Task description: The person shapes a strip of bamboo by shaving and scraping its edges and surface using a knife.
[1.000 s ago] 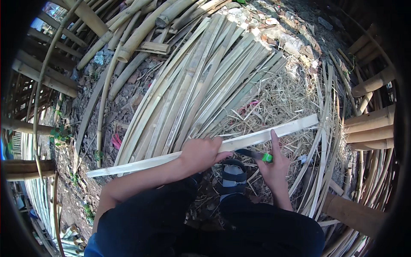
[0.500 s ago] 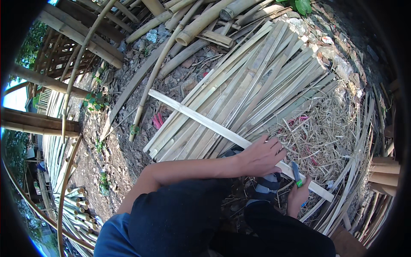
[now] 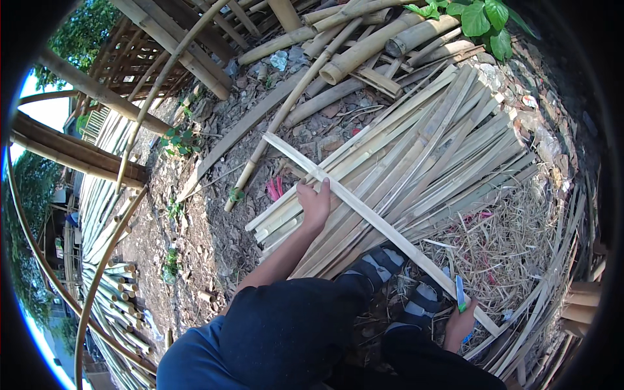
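Observation:
A long, pale split bamboo strip [image 3: 385,227] lies slantwise across my front, over a pile of similar bamboo strips [image 3: 416,151]. Toward its far left end, my left hand [image 3: 314,203] grips it, thumb and fingers at the edges. My right hand [image 3: 460,323] is near the strip's lower right end, closed around a knife [image 3: 460,292]. The knife's blade stands up against the strip, and a green part shows by my fingers; the rest of the handle is hidden in my hand.
My sandaled feet [image 3: 426,300] are just below the strip. Curly bamboo shavings [image 3: 504,244] cover the ground at right. Thick bamboo poles [image 3: 370,49] lie at the back, a pink plastic scrap [image 3: 274,188] by the pile, and stacked poles [image 3: 117,286] at far left.
My left hand has moved from the strip's middle, close to the knife, up and left toward its far end. The right hand still holds the knife at the near end. The view has shifted.

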The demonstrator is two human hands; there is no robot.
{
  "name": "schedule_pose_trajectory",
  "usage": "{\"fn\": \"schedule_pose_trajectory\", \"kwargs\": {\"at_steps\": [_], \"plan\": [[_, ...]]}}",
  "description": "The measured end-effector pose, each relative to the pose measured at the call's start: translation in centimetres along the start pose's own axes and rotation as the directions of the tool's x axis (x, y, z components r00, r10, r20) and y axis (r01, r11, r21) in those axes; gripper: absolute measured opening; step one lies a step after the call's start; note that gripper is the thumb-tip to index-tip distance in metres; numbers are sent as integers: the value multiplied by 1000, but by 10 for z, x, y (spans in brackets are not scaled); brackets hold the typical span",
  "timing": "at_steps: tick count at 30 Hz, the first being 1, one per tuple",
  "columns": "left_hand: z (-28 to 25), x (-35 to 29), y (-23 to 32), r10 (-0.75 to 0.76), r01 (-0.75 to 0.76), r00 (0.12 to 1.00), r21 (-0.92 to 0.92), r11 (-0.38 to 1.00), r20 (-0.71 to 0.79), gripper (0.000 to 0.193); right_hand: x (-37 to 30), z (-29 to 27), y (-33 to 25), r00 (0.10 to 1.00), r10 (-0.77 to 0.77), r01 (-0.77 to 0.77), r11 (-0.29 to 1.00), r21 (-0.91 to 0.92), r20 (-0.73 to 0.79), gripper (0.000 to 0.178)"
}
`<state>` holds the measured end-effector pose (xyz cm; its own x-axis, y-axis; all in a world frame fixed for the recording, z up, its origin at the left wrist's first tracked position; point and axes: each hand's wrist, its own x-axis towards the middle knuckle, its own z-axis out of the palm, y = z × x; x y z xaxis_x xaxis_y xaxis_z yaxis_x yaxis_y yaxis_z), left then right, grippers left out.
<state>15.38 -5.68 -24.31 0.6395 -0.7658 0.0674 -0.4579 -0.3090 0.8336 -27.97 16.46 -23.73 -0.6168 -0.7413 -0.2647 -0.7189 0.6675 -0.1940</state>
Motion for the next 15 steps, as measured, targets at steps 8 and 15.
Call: {"fn": "schedule_pose_trajectory", "kwargs": {"at_steps": [8,15], "plan": [[11,10,5,-327,456,809,-169,874,489,35,5,-11,0,999,-45,44,998,-45,-1,53],[23,12,-1,-321,489,819,-286,824,476,16,6,-14,0,999,0,0,1000,-10,32,53]]}}
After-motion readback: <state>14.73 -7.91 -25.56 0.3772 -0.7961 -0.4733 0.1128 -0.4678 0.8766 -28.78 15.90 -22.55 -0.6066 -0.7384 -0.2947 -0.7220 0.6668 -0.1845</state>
